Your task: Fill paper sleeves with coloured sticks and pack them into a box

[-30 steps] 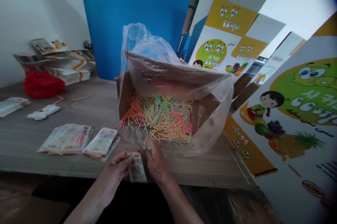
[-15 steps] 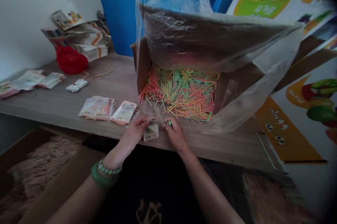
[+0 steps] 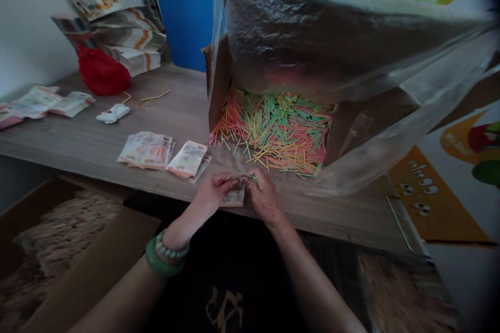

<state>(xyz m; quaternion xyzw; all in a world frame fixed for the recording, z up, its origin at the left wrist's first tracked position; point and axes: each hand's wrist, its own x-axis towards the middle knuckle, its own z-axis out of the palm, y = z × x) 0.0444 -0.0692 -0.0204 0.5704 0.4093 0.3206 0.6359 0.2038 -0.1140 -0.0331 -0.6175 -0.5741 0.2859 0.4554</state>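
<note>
My left hand (image 3: 215,191) pinches the top left edge of a small printed packet (image 3: 234,198) at the table's front edge. My right hand (image 3: 264,195) is closed around some green sticks (image 3: 254,177), and its fingertips touch the packet's top right corner. Behind the hands, many pink, green and yellow sticks (image 3: 277,132) lie in the mouth of a plastic-lined cardboard box (image 3: 219,80). Left of the hands are a flat packet (image 3: 189,158), partly over another, and an overlapping pile of filled packets (image 3: 145,150).
Stacked packaging (image 3: 135,59), a red bag (image 3: 102,71), a crumpled white tissue (image 3: 113,113) and unfolded wrappers (image 3: 50,102) lie on the left of the table (image 3: 156,114). Below left, a carton (image 3: 117,249) stands beside many packets (image 3: 70,234). Clear plastic (image 3: 351,171) spreads at right.
My right hand has moved to the packet and now touches its top edge. The packet's top is bunched between both hands. The camera view has shifted slightly.
</note>
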